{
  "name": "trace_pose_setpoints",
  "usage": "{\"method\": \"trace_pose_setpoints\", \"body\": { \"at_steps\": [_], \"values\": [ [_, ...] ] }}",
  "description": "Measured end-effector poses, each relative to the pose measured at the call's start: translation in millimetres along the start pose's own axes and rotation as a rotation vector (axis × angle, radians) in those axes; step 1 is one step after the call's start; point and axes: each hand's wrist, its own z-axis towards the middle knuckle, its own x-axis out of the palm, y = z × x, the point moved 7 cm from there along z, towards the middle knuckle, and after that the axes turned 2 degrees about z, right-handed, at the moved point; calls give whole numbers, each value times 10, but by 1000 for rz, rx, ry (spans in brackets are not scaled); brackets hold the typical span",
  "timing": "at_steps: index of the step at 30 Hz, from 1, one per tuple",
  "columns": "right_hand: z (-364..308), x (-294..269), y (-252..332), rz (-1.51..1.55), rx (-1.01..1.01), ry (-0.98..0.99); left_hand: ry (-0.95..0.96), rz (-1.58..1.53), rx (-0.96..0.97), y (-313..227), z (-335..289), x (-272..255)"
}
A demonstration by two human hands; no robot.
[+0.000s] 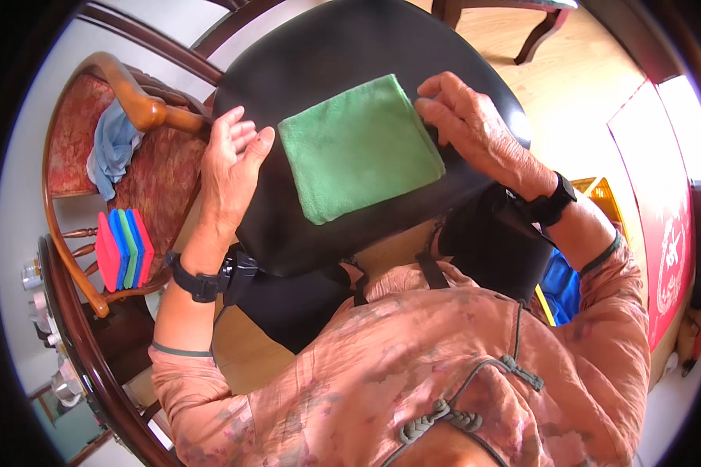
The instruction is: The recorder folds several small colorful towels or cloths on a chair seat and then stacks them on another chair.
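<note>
A folded green cloth lies flat on a black round table in front of me. My left hand rests open at the table's left edge, fingers apart, just left of the cloth and not touching it. My right hand sits at the cloth's right edge, fingertips bent down onto its upper right corner. Both wrists carry black bands.
A wooden armchair with a red patterned seat stands at the left, holding a crumpled blue cloth and a stack of folded red, blue and green cloths. A dark wooden table rim curves lower left. A blue cloth lies by my right side.
</note>
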Motion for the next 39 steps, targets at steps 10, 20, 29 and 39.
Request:
{"method": "trace_pose_setpoints", "body": {
  "at_steps": [10,20,29,39],
  "values": [
    [-179,-137,-329,246,-47,-244,426,835,876,-900,-319,1178],
    [-223,-229,-350,438,-84,-285,464,832,798,-605,-177,1390],
    [-227,-218,-412,522,-146,-342,498,837,769,-617,-167,1413],
    [-238,-260,-451,532,-153,-378,433,827,661,-648,-155,1455]
  ]
}}
